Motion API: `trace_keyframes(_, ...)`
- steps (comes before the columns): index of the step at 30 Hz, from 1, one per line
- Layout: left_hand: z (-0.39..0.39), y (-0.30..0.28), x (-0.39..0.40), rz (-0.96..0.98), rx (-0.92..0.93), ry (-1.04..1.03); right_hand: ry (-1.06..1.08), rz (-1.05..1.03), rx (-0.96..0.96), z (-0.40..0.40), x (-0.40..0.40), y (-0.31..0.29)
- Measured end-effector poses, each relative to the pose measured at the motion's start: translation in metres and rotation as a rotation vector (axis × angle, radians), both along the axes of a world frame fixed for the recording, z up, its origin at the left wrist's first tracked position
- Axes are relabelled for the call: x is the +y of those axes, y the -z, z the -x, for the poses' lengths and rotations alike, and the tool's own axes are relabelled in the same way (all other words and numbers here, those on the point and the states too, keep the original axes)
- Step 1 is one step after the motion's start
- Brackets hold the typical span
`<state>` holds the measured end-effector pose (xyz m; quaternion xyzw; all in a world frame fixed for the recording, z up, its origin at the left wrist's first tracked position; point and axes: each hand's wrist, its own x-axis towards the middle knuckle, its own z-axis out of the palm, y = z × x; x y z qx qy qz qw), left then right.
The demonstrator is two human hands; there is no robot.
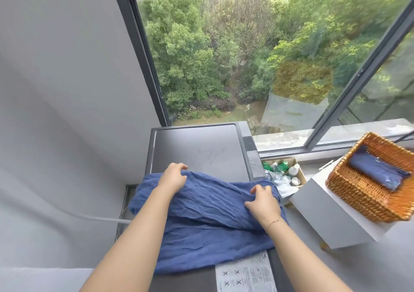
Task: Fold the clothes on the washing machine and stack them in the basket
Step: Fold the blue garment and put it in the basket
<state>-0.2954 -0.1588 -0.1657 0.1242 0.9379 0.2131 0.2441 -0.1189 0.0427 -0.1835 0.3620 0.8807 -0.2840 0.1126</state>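
Now both hands grasp a crinkled, thin blue garment (pixel 208 220) spread across the smooth grey washing machine (pixel 199 150): the left hand (pixel 173 176) bunches its far edge, the right hand (pixel 262 202) pinches a fold. Beside it, a woven wicker basket (pixel 358 193) holds a folded navy cloth (pixel 378 173). The lid's white label (pixel 246 276) shows crossed symbols; its print is unreadable.

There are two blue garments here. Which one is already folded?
The dark blue one lying in the wicker basket on the right. The lighter blue garment is spread rumpled on the washing machine, gripped by the left hand and right hand.
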Motion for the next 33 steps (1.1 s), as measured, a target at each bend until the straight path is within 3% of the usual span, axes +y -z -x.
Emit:
trace_keyframes(3, -0.001, 0.018, -0.002, -0.011, -0.056, -0.011, 0.041, -0.026, 0.107, 0.004, 0.004, 0.007)
trace_keyframes(6, -0.004, 0.025, -0.005, -0.137, 0.019, -0.138, 0.164, 0.027, 0.38, 0.019, 0.008, 0.004)
trace_keyframes(9, 0.007, 0.015, -0.01, -0.291, 0.109, -0.28, 0.215, 0.084, 0.51, 0.051, 0.018, -0.011)
trace_keyframes(14, 0.041, -0.022, -0.004, -0.542, 0.168, -0.418, 0.081, -0.006, 0.595, 0.13, 0.037, -0.041)
trace_keyframes(18, 0.067, -0.026, 0.003, -0.56, 0.278, -0.565, 0.0, -0.082, 0.645, 0.183, 0.041, -0.065)
trace_keyframes(20, 0.07, -0.021, 0.006, -0.551, 0.371, -0.516, -0.097, -0.045, 0.667, 0.198, 0.039, -0.067)
trace_keyframes(22, 0.062, -0.011, 0.009, -0.602, 0.254, -0.332, -0.222, 0.008, 0.587, 0.202, 0.033, -0.062)
trace_keyframes(25, 0.038, 0.015, 0.006, -0.456, 0.095, -0.129, -0.258, 0.065, 0.45, 0.181, 0.024, -0.033)
trace_keyframes(31, -0.044, 0.065, -0.011, -0.107, 0.332, -0.008, -0.059, -0.073, 0.654, 0.08, -0.014, 0.02)
trace_keyframes(33, -0.069, 0.076, -0.022, -0.002, 0.345, 0.015, -0.007, -0.066, 0.638, 0.043, -0.025, 0.033)
